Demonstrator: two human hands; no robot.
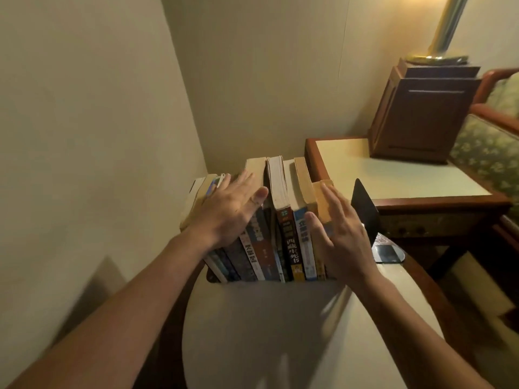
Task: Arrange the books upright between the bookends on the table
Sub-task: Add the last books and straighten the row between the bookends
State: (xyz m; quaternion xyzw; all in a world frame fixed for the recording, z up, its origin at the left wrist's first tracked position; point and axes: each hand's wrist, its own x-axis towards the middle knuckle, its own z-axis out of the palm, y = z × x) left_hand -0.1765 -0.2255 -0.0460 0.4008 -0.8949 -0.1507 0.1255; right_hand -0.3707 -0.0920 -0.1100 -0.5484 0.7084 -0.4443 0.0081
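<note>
"At 12 o'clock from both hands, on the round table (266, 332), stands the row of books (292, 242), spines toward us. Which way does it run?"

"From 9 to 3 o'clock, straight across the forearms. Each book's long axis is upright, though those at the 9 o'clock end seem to tip outward; the wide lens may exaggerate that."

"And the hands?"

"Well, the left hand (227, 211) lies flat, fingers straight and close together, palm on the tops of the books at the 9 o'clock end. Over at the 3 o'clock end the right hand (342, 237) is spread, fingers straight, set against the last tan book. Neither pinches anything."

"What does the coming move hang on?"

"The gap, I judge. At 3 o'clock of the right hand stands the black bookend (365, 211), just beside the hand but apart from the last book. It wants sliding toward 9 o'clock until it touches. For that the right hand is the nearer, and the left could brace the row."

"Counts?"

"Books: about eleven spines — the hands cover some, so I can't be exact. Bookends: one plain, plus a dark piece (211, 276) at the row's 9 o'clock foot that may be the second. Farther off, at 2 o'clock, one side table (379, 169) carries one wooden box (421, 113), with a brass lamp pole (446, 26) on top."
</note>
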